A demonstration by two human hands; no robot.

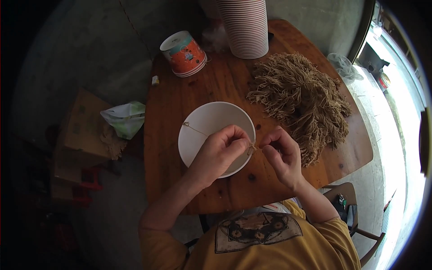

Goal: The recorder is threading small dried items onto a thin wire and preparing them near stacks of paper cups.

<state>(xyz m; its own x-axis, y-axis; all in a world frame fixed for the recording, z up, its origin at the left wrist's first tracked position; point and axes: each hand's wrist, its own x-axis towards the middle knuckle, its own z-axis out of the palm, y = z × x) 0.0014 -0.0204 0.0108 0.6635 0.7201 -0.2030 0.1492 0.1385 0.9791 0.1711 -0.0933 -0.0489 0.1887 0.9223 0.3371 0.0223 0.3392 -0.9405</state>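
A white paper tub [219,113], open side up, stands on the table in front of me. A thin tan string [196,130] crosses its mouth from a small knot at the left rim toward the right rim. My left hand [223,147] reaches over the tub and pinches the string at the right rim, where a tan knot or loop shows. Just outside that rim, my right hand [285,155] has thumb and forefinger bent together on the string's short end; its tip is mostly hidden by the fingers.
A big heap of tan strings [301,101] lies to the right on the wooden table [173,112]. Farther back stand a tall stack of tubs [245,29] and a smaller upturned orange-and-teal stack [185,56]. Cardboard boxes [83,121] and a plastic bag [126,119] are at left.
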